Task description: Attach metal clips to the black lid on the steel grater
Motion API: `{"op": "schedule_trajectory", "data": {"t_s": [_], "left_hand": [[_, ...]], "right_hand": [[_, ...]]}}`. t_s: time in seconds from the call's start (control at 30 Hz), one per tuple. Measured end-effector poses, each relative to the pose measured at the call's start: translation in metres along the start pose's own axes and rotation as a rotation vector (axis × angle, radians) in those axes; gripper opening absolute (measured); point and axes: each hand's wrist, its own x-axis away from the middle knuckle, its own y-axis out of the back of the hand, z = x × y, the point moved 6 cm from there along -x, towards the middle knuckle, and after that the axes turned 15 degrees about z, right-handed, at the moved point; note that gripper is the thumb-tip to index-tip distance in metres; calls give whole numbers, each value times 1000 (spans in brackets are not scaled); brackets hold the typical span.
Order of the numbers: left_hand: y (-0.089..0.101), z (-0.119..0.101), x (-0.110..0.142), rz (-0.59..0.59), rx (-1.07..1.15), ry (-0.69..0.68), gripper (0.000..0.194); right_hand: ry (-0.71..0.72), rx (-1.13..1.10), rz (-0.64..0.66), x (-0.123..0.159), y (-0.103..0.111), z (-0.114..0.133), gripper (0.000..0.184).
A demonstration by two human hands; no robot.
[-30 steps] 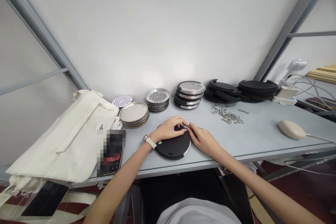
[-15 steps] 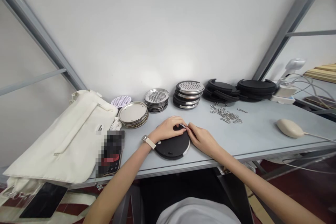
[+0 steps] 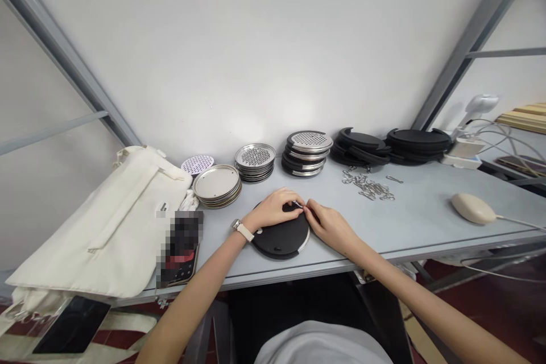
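A black round disc [image 3: 279,236] with a silvery edge showing at its right lies flat near the table's front edge. Over its far half rests my left hand [image 3: 277,208], a watch on the wrist, thumb and forefinger closed at the far right rim. There, a sliver of a small metal clip [image 3: 297,203] shows between the fingers; most of it is hidden. From the right, my right hand [image 3: 328,224] meets the left fingertips, its thumb and forefinger pinched at the same spot. Loose metal clips [image 3: 370,186] lie in a pile beyond it.
Along the wall stand plain metal discs [image 3: 216,183], grater discs [image 3: 255,158], grater discs in black holders [image 3: 307,145] and black holders [image 3: 362,145]. At left lie a cream bag [image 3: 102,227] and a phone [image 3: 183,270]; at right, a beige corded device [image 3: 473,208].
Both hands stay at the disc's far right rim with only slight finger movement. Less of the metal clip shows between the fingertips than a second ago.
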Motion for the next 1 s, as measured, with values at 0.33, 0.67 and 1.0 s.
{"op": "schedule_trajectory", "data": {"t_s": [0.33,0.67,1.0], "left_hand": [[0,0,0,6,11,3,16],[-1,1,0,17,9,13,16],[0,0,0,7,13,-7,13]], "right_hand": [[-23,-13,-20,0,0,-2,21],[14,-154,6,-1,-1,-5,20],[27,-162,19,-3,-3,-9,20]]}}
